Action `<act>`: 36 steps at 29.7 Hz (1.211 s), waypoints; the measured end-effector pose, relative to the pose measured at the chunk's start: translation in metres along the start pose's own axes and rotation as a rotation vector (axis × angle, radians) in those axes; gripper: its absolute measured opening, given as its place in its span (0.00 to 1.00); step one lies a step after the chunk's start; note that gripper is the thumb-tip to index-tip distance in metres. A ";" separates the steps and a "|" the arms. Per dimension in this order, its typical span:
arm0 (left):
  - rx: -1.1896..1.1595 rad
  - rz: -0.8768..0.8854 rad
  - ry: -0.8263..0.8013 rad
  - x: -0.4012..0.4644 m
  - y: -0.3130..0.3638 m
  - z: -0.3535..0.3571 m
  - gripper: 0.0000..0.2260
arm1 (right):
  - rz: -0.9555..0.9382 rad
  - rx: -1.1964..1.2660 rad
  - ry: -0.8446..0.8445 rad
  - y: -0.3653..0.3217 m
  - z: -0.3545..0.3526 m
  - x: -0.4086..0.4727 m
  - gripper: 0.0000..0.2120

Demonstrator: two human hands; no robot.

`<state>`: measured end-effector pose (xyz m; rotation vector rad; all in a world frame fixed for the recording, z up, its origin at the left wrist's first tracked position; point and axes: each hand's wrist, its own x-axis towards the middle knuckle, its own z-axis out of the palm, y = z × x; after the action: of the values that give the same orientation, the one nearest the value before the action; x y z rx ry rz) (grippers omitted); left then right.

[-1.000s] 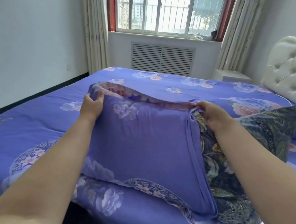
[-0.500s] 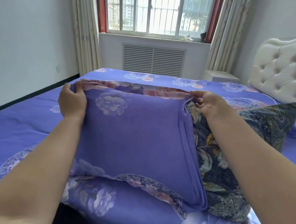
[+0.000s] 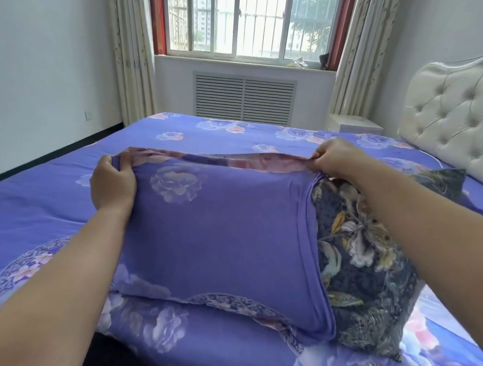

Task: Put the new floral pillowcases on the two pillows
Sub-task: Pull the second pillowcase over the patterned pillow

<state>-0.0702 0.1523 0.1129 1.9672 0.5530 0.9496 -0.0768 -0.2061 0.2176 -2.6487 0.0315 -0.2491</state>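
A purple floral pillowcase (image 3: 219,236) covers most of a pillow (image 3: 368,270) on the bed (image 3: 39,224), dark patterned end sticking out right. The left hand (image 3: 113,184) grips its far left corner, fingers curled. The right hand (image 3: 336,158) pinches the far right corner, raised. A headboard (image 3: 473,129) stands right.

Purple floral pillowcase (image 3: 219,236) drawn most of the way over dark floral pillow (image 3: 367,273), lying on bed, right end uncovered.

Daylit barred window (image 3: 247,11) at top centre, curtains (image 3: 125,27) either side, vent (image 3: 242,98) beneath; white walls (image 3: 32,42); tufted headboard (image 3: 475,117) at right; nightstand (image 3: 355,125).
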 end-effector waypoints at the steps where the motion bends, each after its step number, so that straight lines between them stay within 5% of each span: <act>1: 0.006 -0.001 0.002 -0.003 0.004 0.002 0.17 | -0.015 0.071 0.024 -0.003 0.004 -0.001 0.07; 4: -0.004 -0.005 0.013 -0.006 0.007 0.007 0.17 | -0.157 0.263 0.014 -0.024 0.016 -0.007 0.07; 10: 0.057 -0.047 -0.032 0.005 -0.012 0.002 0.18 | -0.084 -0.102 0.283 0.015 0.003 0.009 0.09; 14: 0.038 -0.038 -0.051 -0.002 -0.005 0.011 0.19 | -0.046 0.171 0.121 0.002 0.014 0.008 0.23; 16: 0.037 -0.056 -0.041 -0.002 -0.007 0.011 0.20 | -0.010 0.199 0.031 -0.002 0.014 0.007 0.21; 23: 0.087 -0.016 -0.059 0.000 -0.017 0.010 0.19 | -0.303 -0.325 0.353 -0.004 0.041 -0.014 0.17; 31: 0.123 0.092 -0.069 0.001 -0.012 0.018 0.20 | -0.345 -0.473 0.463 -0.005 0.036 -0.015 0.13; 36: 0.126 0.082 -0.089 0.001 -0.019 0.015 0.20 | -0.102 -0.507 0.202 -0.018 0.034 -0.026 0.21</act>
<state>-0.0582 0.1560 0.0919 2.1479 0.4952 0.8911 -0.0961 -0.1724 0.1921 -3.1189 0.0279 -0.6135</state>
